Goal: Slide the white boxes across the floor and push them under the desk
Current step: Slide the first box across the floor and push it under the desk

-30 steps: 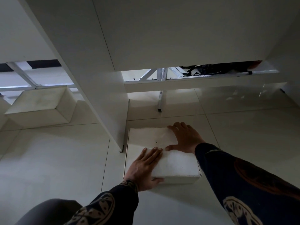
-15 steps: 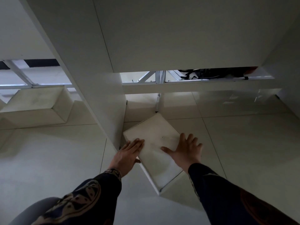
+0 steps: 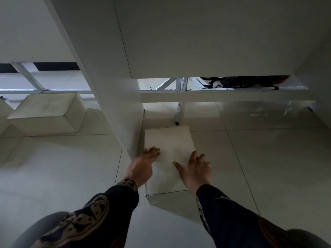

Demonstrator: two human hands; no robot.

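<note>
A flat white box lies on the tiled floor, its long side running away from me, close beside the desk's white side panel. My left hand rests flat on the box's left edge, fingers spread. My right hand lies flat on the box's right side, thumb out toward the middle. Neither hand grips anything. The box's far end reaches the opening under the desk top. A second white box sits under the desk section at left.
A white metal leg stands on the floor just beyond the box's far end. A low white rail crosses behind it, with dark cables above. Glossy floor tiles spread to the right. My knees show at the bottom corners.
The box stood slanted half a second ago; it has turned straight, parallel to the side panel, and moved farther in. Both hands followed it forward.
</note>
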